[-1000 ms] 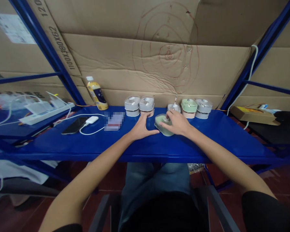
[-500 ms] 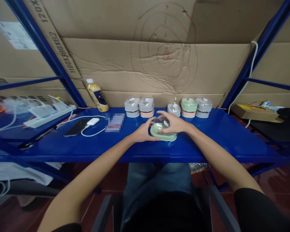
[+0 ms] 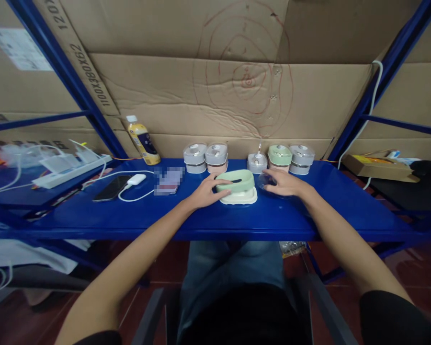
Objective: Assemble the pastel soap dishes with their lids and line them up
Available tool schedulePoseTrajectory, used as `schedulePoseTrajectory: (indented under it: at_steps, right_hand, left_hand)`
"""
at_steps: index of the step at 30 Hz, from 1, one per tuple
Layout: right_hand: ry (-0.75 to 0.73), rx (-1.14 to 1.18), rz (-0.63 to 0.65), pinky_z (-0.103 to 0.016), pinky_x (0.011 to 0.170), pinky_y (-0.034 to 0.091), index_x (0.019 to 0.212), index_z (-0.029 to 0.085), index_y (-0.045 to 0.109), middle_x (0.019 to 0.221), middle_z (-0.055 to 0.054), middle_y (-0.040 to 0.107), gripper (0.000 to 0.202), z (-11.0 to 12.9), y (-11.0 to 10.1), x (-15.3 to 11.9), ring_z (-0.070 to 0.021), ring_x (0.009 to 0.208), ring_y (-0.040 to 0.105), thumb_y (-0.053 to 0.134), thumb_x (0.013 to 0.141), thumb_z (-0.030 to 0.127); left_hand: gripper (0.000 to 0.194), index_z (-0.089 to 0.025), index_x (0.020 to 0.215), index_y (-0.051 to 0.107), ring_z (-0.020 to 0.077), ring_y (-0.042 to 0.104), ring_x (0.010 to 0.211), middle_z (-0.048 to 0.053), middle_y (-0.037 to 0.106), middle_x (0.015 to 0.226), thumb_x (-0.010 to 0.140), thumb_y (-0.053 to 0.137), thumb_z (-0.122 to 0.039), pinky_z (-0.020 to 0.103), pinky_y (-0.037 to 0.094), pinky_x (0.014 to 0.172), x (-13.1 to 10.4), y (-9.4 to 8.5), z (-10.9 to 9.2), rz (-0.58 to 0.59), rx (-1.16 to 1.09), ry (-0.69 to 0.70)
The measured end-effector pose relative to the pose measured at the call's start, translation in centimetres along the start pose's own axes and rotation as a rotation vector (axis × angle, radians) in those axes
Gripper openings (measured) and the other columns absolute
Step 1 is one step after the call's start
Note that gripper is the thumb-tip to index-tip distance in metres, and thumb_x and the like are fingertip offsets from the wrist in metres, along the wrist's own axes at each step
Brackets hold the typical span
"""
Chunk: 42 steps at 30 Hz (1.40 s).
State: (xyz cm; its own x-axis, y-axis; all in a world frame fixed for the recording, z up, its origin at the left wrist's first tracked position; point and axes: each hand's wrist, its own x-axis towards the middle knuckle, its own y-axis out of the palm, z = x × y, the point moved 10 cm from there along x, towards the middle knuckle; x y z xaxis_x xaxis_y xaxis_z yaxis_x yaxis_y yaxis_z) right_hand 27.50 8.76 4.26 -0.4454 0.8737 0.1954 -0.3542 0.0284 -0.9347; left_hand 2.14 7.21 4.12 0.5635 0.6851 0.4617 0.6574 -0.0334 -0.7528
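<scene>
My left hand [image 3: 207, 190] grips the left side of a green oval soap-dish tray [image 3: 236, 184] with a dark opening in its middle. The tray sits tilted above a cream-white base [image 3: 238, 197] on the blue table; I cannot tell whether the two touch. To the right, my right hand [image 3: 283, 182] has its fingers around a clear plastic lid [image 3: 264, 182], low at the tabletop. Part of the lid is hidden by the fingers.
Along the back stand lidded boxes: grey [image 3: 195, 157], pink [image 3: 216, 158], a low grey one [image 3: 257, 163], green-topped [image 3: 279, 157] and grey [image 3: 301, 159]. A yellow bottle [image 3: 143, 141], phone [image 3: 112, 188], white charger [image 3: 136, 179] with cable and power strip [image 3: 72, 171] lie left.
The clear lid has come off the green tray and moved right with my right hand. My left hand now has the green tray raised and tilted, baring the white base.
</scene>
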Motion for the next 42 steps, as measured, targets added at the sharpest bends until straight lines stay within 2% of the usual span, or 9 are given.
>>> schedulePoseTrajectory:
  at_steps: [5, 11, 15, 18, 22, 24, 30, 37, 42]
  right_hand:
    - [-0.046, -0.241, 0.025, -0.061, 0.105, 0.057, 0.154, 0.007, 0.057, 0.148, -0.029, 0.065, 0.079, 2.2, 1.7, 0.1, -0.0475, 0.131, 0.066, 0.066, 0.091, 0.054]
    - [0.042, -0.131, 0.018, -0.061, 0.102, 0.058, 0.157, 0.012, 0.057, 0.140, -0.026, 0.071, 0.103, 0.2, 0.3, -0.4, -0.0467, 0.126, 0.069, 0.078, 0.078, 0.075]
    - [0.089, -0.044, 0.055, -0.056, 0.100, 0.059, 0.158, 0.011, 0.054, 0.135, -0.024, 0.074, 0.111, -0.7, -0.6, -0.8, -0.0427, 0.117, 0.074, 0.088, 0.069, 0.068]
    - [0.093, -0.032, -0.053, -0.054, 0.099, 0.058, 0.153, 0.011, 0.058, 0.130, -0.022, 0.076, 0.096, -0.2, -2.6, -1.1, -0.0407, 0.113, 0.074, 0.085, 0.074, 0.059]
    - [-0.026, 0.017, -0.297, -0.055, 0.101, 0.056, 0.152, 0.014, 0.060, 0.132, -0.019, 0.073, 0.078, 2.7, -5.2, -1.4, -0.0389, 0.116, 0.071, 0.074, 0.084, 0.051]
    - [-0.146, 0.061, -0.306, -0.055, 0.104, 0.055, 0.156, 0.017, 0.057, 0.138, -0.018, 0.069, 0.077, 5.2, -4.7, -1.1, -0.0374, 0.120, 0.068, 0.070, 0.087, 0.049]
    - [-0.336, 0.051, -0.054, -0.053, 0.107, 0.054, 0.161, 0.019, 0.054, 0.140, -0.018, 0.064, 0.076, 11.3, -0.1, 1.1, -0.0353, 0.123, 0.066, 0.064, 0.093, 0.053]
    - [-0.358, 0.025, 0.011, -0.049, 0.100, 0.055, 0.157, 0.023, 0.059, 0.141, -0.016, 0.065, 0.071, 13.2, 0.6, 1.9, -0.0342, 0.119, 0.066, 0.066, 0.093, 0.053]
    - [-0.364, 0.014, 0.002, -0.048, 0.101, 0.055, 0.153, 0.024, 0.062, 0.138, -0.015, 0.066, 0.068, 13.5, 0.6, 1.5, -0.0347, 0.123, 0.064, 0.068, 0.092, 0.053]
  left_hand:
    - [0.053, -0.020, 0.124, 0.079, 0.0349, 0.063, 0.133, 0.014, 0.067, 0.134, 0.097, 0.062, -0.063, 0.055, 0.047, 0.122, 0.0, -2.3, 2.5, -0.158, 0.053, -0.132]
    - [0.052, -0.025, 0.125, 0.079, 0.0360, 0.065, 0.128, 0.013, 0.067, 0.133, 0.097, 0.064, -0.065, 0.058, 0.052, 0.117, 0.0, -0.9, 0.8, 0.004, -0.023, -0.044]
    - [0.052, -0.027, 0.133, 0.077, 0.0369, 0.061, 0.137, 0.013, 0.065, 0.140, 0.094, 0.071, -0.062, 0.055, 0.048, 0.122, -0.2, 0.7, -0.9, 0.111, -0.036, 0.013]
    - [0.065, -0.025, 0.146, 0.066, 0.0365, 0.061, 0.138, 0.014, 0.065, 0.145, 0.091, 0.075, -0.060, 0.056, 0.045, 0.124, -0.2, 1.3, -1.0, 0.119, -0.044, 0.018]
    - [0.106, -0.019, 0.163, 0.041, 0.0389, 0.062, 0.139, 0.019, 0.063, 0.150, 0.077, 0.088, -0.060, 0.057, 0.045, 0.122, -0.1, 1.4, 0.1, 0.088, -0.124, -0.085]
    - [0.117, -0.018, 0.166, 0.034, 0.0385, 0.067, 0.133, 0.019, 0.067, 0.145, 0.071, 0.092, -0.057, 0.056, 0.049, 0.118, -0.2, 1.6, 0.2, 0.090, -0.180, -0.114]
    - [0.127, -0.020, 0.170, 0.023, 0.0439, 0.063, 0.139, 0.022, 0.064, 0.150, 0.068, 0.093, -0.050, 0.060, 0.048, 0.117, -0.3, 1.4, -0.6, 0.063, -0.117, -0.087]
    - [0.133, -0.021, 0.174, 0.007, 0.0431, 0.062, 0.142, 0.024, 0.057, 0.159, 0.072, 0.089, -0.041, 0.058, 0.049, 0.118, -0.4, 1.7, -1.5, 0.066, -0.089, -0.024]
    - [0.134, -0.017, 0.175, 0.007, 0.0468, 0.056, 0.148, 0.026, 0.051, 0.163, 0.070, 0.088, -0.040, 0.059, 0.049, 0.119, -0.4, 1.8, -2.2, 0.103, -0.052, -0.039]
